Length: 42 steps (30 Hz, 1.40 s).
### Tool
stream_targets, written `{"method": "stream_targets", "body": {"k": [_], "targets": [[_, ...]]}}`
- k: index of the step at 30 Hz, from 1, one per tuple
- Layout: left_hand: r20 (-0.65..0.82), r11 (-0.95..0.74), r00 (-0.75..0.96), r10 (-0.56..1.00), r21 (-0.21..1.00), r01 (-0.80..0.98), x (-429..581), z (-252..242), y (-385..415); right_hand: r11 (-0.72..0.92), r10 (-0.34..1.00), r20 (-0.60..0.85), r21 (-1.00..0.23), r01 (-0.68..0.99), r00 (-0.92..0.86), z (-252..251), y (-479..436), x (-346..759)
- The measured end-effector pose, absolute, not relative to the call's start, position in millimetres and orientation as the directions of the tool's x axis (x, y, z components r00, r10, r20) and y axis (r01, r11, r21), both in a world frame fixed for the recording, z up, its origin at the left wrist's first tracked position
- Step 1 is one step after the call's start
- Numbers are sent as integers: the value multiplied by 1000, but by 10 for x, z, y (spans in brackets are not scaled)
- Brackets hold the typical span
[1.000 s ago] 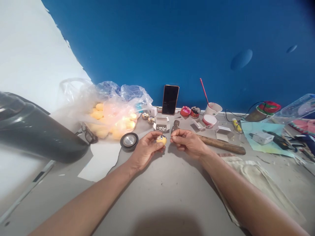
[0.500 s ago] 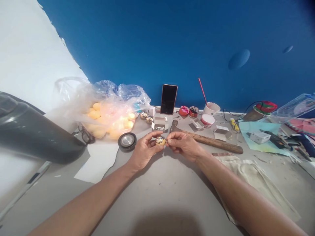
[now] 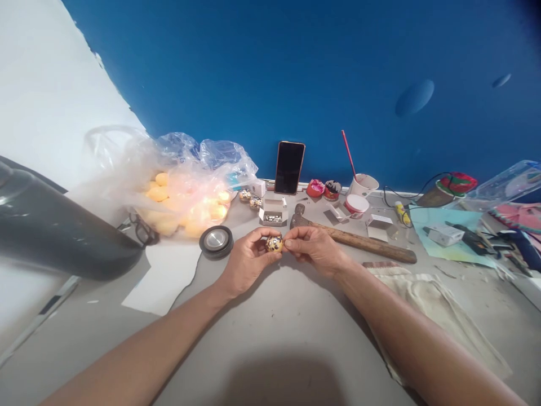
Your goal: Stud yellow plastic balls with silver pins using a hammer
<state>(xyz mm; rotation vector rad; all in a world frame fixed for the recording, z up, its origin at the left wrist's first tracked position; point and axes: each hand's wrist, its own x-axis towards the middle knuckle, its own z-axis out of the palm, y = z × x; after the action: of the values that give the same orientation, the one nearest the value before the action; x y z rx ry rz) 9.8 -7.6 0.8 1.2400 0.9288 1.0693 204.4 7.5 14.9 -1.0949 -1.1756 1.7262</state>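
Note:
A small yellow ball [image 3: 274,243], dotted with shiny silver tacks, is gripped between the thumb and fingers of my left hand [image 3: 249,256]. My right hand [image 3: 315,248] is closed in a pinch at the ball's right side, its fingertips against or very near it. Whatever those fingertips hold is too small to make out. Just behind the ball stands an open white box [image 3: 273,212] of silver tacks. Two more tack-covered balls [image 3: 250,198] lie to the left of that box. Plain yellow balls [image 3: 158,189] fill a clear plastic bag [image 3: 228,155] at the back left.
A hammer [image 3: 363,242] lies behind my right hand. To the left sit a round black-rimmed metal object [image 3: 216,241] and a dark cylinder [image 3: 63,225]. A phone [image 3: 289,167] leans on the blue wall near a white cup [image 3: 363,185]. Cloth [image 3: 439,316] lies beneath my right forearm.
My hands stay in nearly the same place around the ball. The ball looks slightly turned, with its tacks facing differently. The view has shifted a little.

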Motion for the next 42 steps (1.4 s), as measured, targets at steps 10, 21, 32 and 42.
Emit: {"method": "stream_targets", "body": {"k": [10,21,32,42], "targets": [[50,-36,236,970,997,-62,107,-4,-101,-288,913,-241,-952,-100,-330,184,65,2043],[54,-49,163,985,998,-33,120,-2,-132,-321,907,-264,-938,-131,-329,172,50,2014],[-20,60,203,979,980,-192,101,97,-84,-371,893,-240,-871,-321,-382,169,-1,1962],[-106,181,260,960,941,-286,99,77,-92,-390,886,-233,-842,-373,-401,172,11,1975]]}}
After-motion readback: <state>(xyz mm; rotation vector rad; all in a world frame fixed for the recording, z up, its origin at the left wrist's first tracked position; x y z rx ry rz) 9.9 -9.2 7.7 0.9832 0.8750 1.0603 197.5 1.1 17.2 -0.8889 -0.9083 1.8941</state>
